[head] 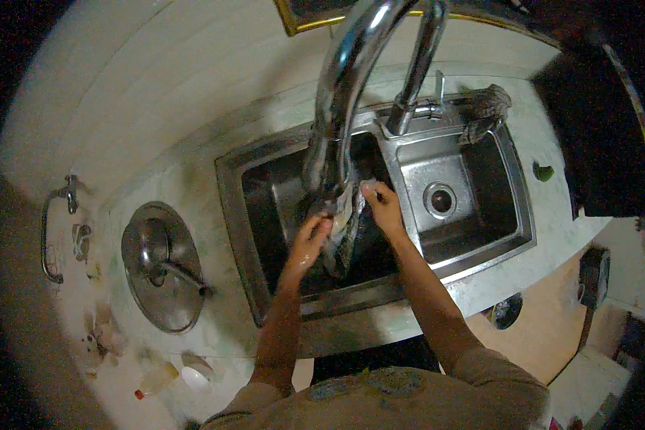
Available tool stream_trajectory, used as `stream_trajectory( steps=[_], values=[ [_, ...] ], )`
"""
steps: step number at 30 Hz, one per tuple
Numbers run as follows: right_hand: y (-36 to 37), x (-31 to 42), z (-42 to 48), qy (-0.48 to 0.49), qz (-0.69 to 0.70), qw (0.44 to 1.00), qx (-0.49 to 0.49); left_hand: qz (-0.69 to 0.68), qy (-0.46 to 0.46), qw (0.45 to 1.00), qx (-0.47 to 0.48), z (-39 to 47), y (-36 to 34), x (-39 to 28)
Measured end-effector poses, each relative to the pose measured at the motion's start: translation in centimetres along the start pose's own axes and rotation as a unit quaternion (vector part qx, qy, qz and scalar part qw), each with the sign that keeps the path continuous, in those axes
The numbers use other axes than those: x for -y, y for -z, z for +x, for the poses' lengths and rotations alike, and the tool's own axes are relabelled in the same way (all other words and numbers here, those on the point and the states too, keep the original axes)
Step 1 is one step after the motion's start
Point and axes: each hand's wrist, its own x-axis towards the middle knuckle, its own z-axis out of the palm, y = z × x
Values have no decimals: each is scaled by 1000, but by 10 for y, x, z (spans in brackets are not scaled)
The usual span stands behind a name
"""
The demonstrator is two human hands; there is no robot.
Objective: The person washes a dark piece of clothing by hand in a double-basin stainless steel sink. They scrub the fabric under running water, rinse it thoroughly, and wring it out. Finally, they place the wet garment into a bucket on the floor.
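Observation:
Below the chrome faucet (336,91), my left hand (313,236) grips a wet, light-coloured cloth (344,215), its fingers curled on the cloth's left side. The cloth hangs down into the left basin of the stainless steel double sink (231,215). My right hand (382,207) is at the cloth's upper right, thumb and fingertips pinched together; a pale bit shows at the fingertips, and whether it is part of the cloth is unclear. The faucet's spout partly hides the cloth's top.
A crumpled cloth (486,110) lies over the sink's back right corner. The right basin has a round drain (439,200). A metal lid or pan (164,269) rests on the counter to the left. A green piece (543,172) lies right of the sink. A plastic bottle (158,379) is at lower left.

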Motion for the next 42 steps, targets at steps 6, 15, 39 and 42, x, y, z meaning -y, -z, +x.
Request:
stream_trajectory(
  steps=[6,15,39,42],
  values=[
    [0,23,-3,-135,354,912,158,-18,51,998,41,40,8,11],
    [7,30,-5,-155,357,920,52,139,45,989,-9,39,-19,-34],
    [3,30,-17,-101,79,992,-6,-281,143,924,-216,40,-28,-17],
    [-35,54,-19,0,53,999,8,-296,182,925,-153,70,-5,65]
  ],
)
